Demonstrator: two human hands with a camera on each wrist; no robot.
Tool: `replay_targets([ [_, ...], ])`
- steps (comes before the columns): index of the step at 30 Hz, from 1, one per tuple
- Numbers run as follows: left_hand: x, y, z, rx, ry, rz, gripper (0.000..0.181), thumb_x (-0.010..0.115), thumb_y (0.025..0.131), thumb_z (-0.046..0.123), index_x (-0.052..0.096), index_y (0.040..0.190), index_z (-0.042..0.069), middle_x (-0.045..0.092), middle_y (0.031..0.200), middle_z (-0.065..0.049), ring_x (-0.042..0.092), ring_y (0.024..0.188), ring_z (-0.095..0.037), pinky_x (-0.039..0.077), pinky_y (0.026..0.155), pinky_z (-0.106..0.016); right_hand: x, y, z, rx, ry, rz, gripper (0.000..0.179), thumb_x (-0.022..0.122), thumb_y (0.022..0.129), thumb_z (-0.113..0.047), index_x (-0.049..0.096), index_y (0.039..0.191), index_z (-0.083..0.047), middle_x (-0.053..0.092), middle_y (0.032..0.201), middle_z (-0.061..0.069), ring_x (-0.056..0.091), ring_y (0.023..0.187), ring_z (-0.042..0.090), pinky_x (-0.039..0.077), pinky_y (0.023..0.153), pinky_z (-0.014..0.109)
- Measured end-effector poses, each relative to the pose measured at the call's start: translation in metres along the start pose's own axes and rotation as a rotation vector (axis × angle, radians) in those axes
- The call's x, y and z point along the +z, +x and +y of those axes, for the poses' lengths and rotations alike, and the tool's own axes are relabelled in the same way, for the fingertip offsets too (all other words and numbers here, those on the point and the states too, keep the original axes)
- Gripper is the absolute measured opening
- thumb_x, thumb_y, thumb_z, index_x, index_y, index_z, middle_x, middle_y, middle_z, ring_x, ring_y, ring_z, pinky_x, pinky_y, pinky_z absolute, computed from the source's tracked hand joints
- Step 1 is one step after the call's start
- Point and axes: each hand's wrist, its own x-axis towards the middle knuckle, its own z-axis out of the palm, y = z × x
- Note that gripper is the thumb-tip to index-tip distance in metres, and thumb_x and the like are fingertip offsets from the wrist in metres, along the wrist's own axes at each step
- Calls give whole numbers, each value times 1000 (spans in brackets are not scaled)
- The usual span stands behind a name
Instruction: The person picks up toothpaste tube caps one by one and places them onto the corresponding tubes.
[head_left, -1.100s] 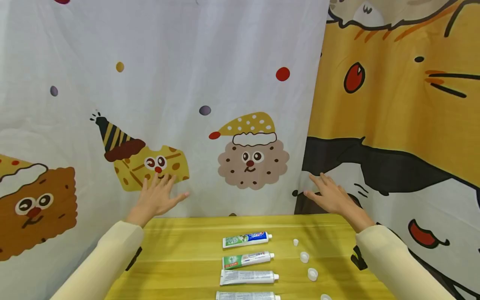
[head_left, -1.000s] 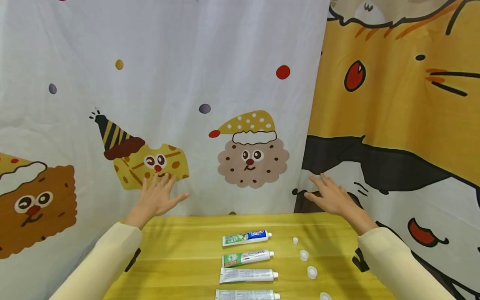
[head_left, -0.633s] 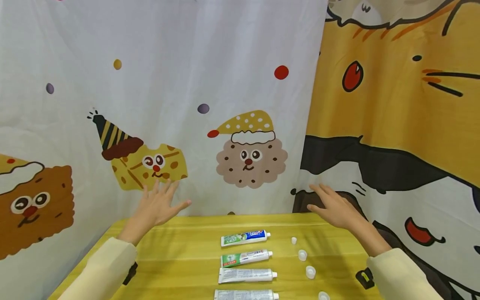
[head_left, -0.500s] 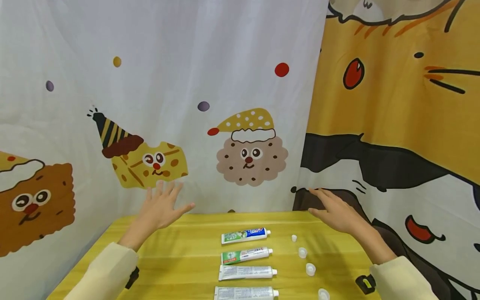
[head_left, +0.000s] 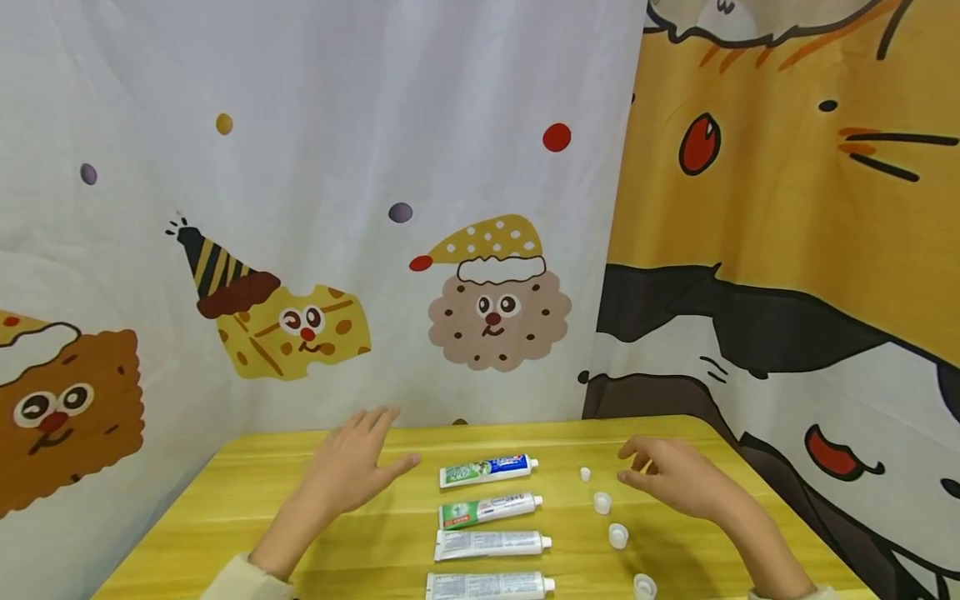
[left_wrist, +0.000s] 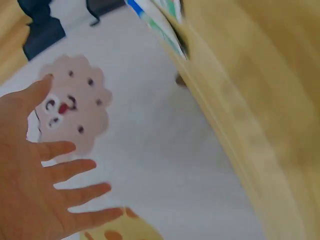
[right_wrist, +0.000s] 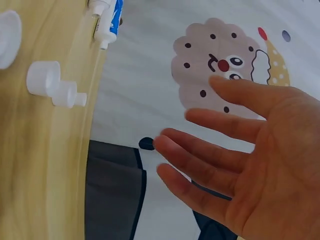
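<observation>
Several toothpaste tubes lie in a column on the table, uncapped nozzles pointing right. The farthest is a green-and-blue tube [head_left: 487, 471]; nearer are a green-and-white tube [head_left: 480, 511] and two tubes showing grey print [head_left: 491, 545]. To their right runs a row of white caps, from a tiny cap [head_left: 585, 474] at the back to a large cap [head_left: 644, 587] in front. My left hand [head_left: 348, 471], fingers spread, hovers left of the farthest tube and holds nothing. Above the table, right of the small caps, my right hand [head_left: 675, 479] has loosely bent fingers and nothing in them.
The yellow wood-patterned table [head_left: 390, 508] ends at a white curtain [head_left: 480, 100] printed with cartoon snacks. On the right hangs another curtain [head_left: 780, 217] with large cartoon animals. Both stand close behind and beside the table.
Both hands have come down from in front of the curtain to over the table. The left has moved rightward toward the tubes; the right hand's fingers have bent. Tubes and caps stay put.
</observation>
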Motion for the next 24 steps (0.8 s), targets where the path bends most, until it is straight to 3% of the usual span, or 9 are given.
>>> replay_targets([
  [7, 23, -13, 37, 18, -188, -84, 78, 61, 92, 68, 51, 149, 16, 62, 143, -12, 64, 123, -35, 55, 93, -58, 11, -7, 12, -19, 71, -135, 28, 80, 88, -31, 72, 108, -13, 70, 90, 0, 63, 76, 14, 50, 64, 27],
  [10, 31, -18, 51, 88, -227, -165, 64, 63, 93, 64, 61, 136, 16, 69, 126, -5, 69, 105, -24, 58, 82, -46, 15, -7, 15, -31, 94, -219, 23, 83, 85, -25, 72, 102, -13, 69, 88, 0, 61, 78, 15, 49, 65, 28],
  [14, 40, -20, 67, 203, -238, -266, 45, 66, 95, 56, 70, 117, 17, 72, 103, 4, 64, 84, -8, 52, 69, -29, 21, -7, 14, 0, 132, -327, 21, 85, 81, -16, 71, 96, -11, 67, 86, 1, 58, 81, 19, 48, 67, 29],
  [20, 52, -18, 87, 296, -201, -345, 27, 74, 92, 45, 77, 102, 20, 70, 85, 15, 56, 73, 3, 49, 67, -22, 35, -9, 7, 190, 176, -443, 25, 86, 77, -6, 69, 95, -10, 66, 84, 7, 55, 64, 19, 45, 57, 30],
  [24, 57, -16, 100, 324, -126, -381, 22, 78, 89, 43, 78, 99, 23, 70, 83, 15, 56, 73, 2, 48, 67, -21, 43, -9, 1, 336, 124, -483, 29, 89, 75, -5, 68, 93, -13, 64, 87, 8, 57, 58, 19, 51, 55, 31],
])
